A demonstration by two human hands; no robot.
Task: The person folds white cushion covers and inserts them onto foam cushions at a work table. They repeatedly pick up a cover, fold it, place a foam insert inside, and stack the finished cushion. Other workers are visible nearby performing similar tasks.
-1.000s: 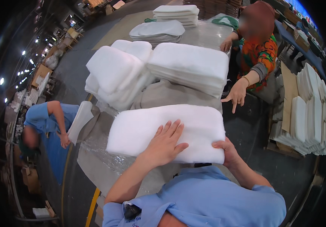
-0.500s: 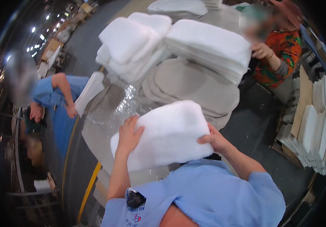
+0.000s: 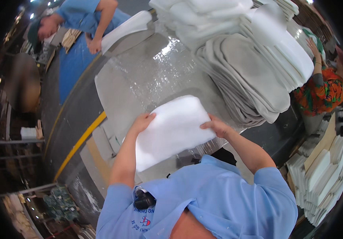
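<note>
A white, soft foam-like pad (image 3: 174, 129) with rounded corners lies slanted before me, just over the near part of the table. My left hand (image 3: 142, 122) is closed on its upper left edge. My right hand (image 3: 216, 126) grips the right edge, thumb on top and the other fingers partly hidden beneath. Right of the pad, a stack of grey cushion-shaped pieces (image 3: 247, 73) slumps in curved layers. Behind it are several stacked white pads (image 3: 295, 53).
Clear plastic film glints on the table (image 3: 113, 85). A co-worker in blue (image 3: 85, 16) holds a white piece (image 3: 127, 30) at the far left corner. Another person's patterned sleeve (image 3: 326, 93) is at right, above upright stacked sheets (image 3: 324, 175). A yellow floor line (image 3: 80, 145) runs at left.
The head view has turned, so the stacks appear further right. My left hand has gone from lying flat on the pad to gripping its edge. My right hand keeps its hold.
</note>
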